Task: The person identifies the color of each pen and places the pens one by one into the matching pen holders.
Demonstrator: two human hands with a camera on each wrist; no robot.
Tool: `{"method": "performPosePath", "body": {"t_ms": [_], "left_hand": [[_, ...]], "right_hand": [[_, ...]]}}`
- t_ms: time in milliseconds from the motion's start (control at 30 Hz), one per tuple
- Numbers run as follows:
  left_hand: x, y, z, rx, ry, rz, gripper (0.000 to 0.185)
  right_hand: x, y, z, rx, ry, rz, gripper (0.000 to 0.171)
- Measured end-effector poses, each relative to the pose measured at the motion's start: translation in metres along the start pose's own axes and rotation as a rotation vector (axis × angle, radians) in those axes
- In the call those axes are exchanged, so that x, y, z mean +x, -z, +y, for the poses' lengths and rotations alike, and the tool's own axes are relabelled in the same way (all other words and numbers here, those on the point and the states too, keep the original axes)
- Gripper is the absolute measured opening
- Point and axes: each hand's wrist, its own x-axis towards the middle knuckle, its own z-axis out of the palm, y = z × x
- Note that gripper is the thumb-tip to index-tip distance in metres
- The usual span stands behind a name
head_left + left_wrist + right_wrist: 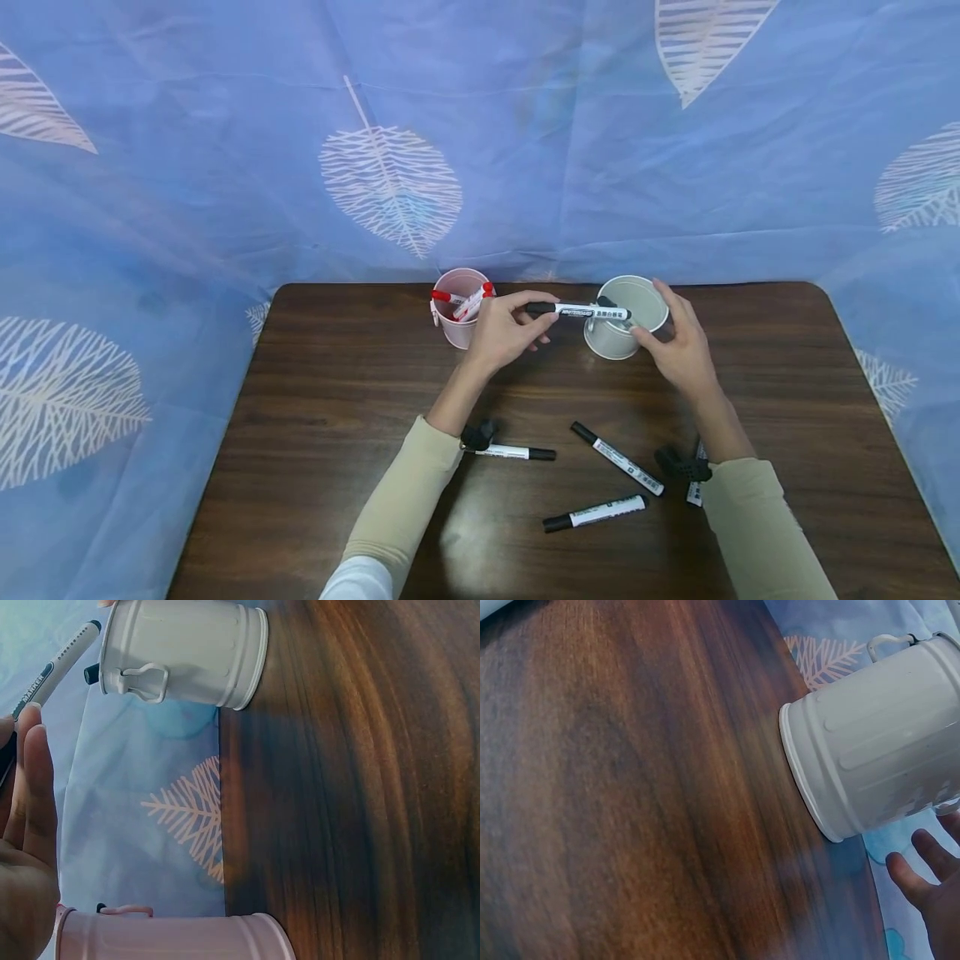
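Observation:
My left hand (510,327) pinches a black-capped whiteboard marker (592,312) by its cap end. The marker lies nearly level, its far end over the white bucket (609,340). Inside that bucket a black marker tip (606,302) shows above the rim. At the bucket's right side is my right hand (682,346), thumb and forefinger spread apart near the rim. In the right wrist view, other fingers (909,881) of it extend loosely beside the bucket; whether they touch it cannot be told.
A pink bucket (459,333) with red-capped markers (472,303) stands left of the white one. Several black markers lie nearer: one by the left wrist (510,452), two in the middle (618,457) and one partly under the right wrist (696,492). Patterned blue cloth (487,167) hangs behind the table.

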Motion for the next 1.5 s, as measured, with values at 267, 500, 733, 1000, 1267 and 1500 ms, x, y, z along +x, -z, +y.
{"method": "performPosePath", "body": {"t_ms": [267, 500, 733, 1000, 1267, 1500], "left_hand": [[0.004, 0.0, 0.001, 0.041, -0.012, -0.003, 0.022], [0.01, -0.004, 0.002, 0.055, 0.01, -0.017, 0.021], [0.012, -0.006, 0.004, 0.085, 0.006, -0.032, 0.021], [0.017, -0.011, 0.002, 0.106, -0.005, -0.046, 0.02], [0.022, -0.015, 0.001, 0.101, -0.021, -0.074, 0.021], [0.023, -0.015, 0.001, 0.122, -0.023, -0.068, 0.02]], "right_hand": [[0.0, -0.003, 0.002, 0.001, 0.002, 0.008, 0.082], [-0.002, -0.003, 0.004, 0.007, -0.004, 0.01, 0.081], [-0.003, -0.001, 0.004, 0.016, -0.01, 0.007, 0.082], [-0.004, -0.001, 0.001, 0.01, -0.018, 0.007, 0.081], [-0.003, -0.001, 0.001, 0.009, -0.008, 0.02, 0.082], [-0.001, 0.0, 0.0, 0.011, -0.007, 0.01, 0.082]]}}
